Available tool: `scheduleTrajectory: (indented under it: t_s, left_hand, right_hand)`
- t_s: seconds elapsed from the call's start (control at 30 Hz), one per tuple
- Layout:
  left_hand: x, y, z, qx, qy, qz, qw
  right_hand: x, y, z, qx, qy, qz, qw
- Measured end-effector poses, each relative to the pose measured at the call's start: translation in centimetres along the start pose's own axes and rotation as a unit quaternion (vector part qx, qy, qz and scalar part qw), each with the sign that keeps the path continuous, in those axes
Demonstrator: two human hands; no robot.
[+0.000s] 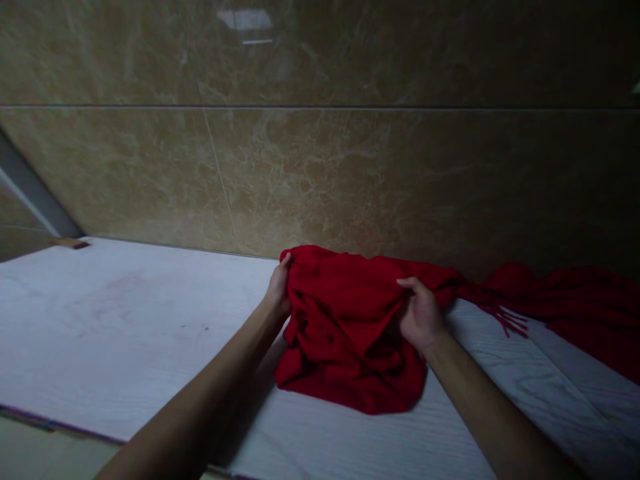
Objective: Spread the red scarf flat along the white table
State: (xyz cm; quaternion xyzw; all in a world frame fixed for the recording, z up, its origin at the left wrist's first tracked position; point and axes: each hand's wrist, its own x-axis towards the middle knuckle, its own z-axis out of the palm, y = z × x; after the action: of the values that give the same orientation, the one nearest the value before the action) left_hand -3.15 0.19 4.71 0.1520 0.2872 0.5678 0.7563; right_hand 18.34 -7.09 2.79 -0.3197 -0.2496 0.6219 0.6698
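A red fringed scarf [350, 287] lies bunched and partly folded on the white wood-grain board, near the wall. Its long tail runs off to the right, and a few tassels hang loose there. My left hand [280, 288] grips the scarf's upper left edge, thumb on top, with the other fingers hidden behind the cloth. At the right side of the bundle, my right hand [421, 315] pinches a fold of the same scarf, its fingers partly buried in the fabric.
A brown marbled tile wall [320, 180] rises right behind the white board [125, 333]. At the far left stand a grey metal post [40, 187] and a small brown wooden piece [71, 243]. The board's front edge shows at lower left, with pale floor below.
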Motion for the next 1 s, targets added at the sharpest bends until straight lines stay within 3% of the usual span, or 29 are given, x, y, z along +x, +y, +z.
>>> scheduleTrajectory:
  t_s: [0.17, 0.27, 0.43, 0.53, 0.73, 0.8, 0.9, 1.0]
  left_hand:
    - [0.0, 1.0, -0.3, -0.021, -0.022, 0.006, 1.0]
    - [-0.2, 1.0, -0.4, -0.001, -0.051, -0.024, 0.998]
    - [-0.9, 0.4, -0.3, 0.003, -0.155, -0.094, 0.984]
    - [-1.2, 0.2, -0.4, -0.006, -0.209, -0.122, 0.97]
    - [-1.5, -0.1, -0.2, -0.024, -0.182, -0.086, 0.979]
    - [-1.7, -0.4, 0.2, -0.018, -0.207, -0.075, 0.975]
    - [-1.9, -0.6, 0.5, -0.002, -0.265, -0.08, 0.961]
    - [-1.5, -0.3, -0.1, 0.029, -0.263, -0.108, 0.958]
  right_hand:
    - [-0.4, -2.1, -0.2, 0.036, -0.001, -0.082, 0.996]
    - [-0.4, -2.0, -0.6, 0.032, -0.013, -0.083, 0.996]
    - [-0.2, 0.2, -0.9, -0.004, -0.051, -0.011, 0.999]
    - [-0.4, 1.2, -0.8, -0.018, -0.063, 0.069, 0.995]
    - [-1.3, 1.4, -0.5, -0.044, -0.074, 0.228, 0.97]
    - [-1.5, 1.4, -0.4, -0.055, -0.095, 0.26, 0.959]
    - [-1.4, 1.2, -0.3, -0.045, -0.077, 0.226, 0.97]
    - [-0.7, 0.6, -0.4, -0.01, -0.017, 0.134, 0.991]
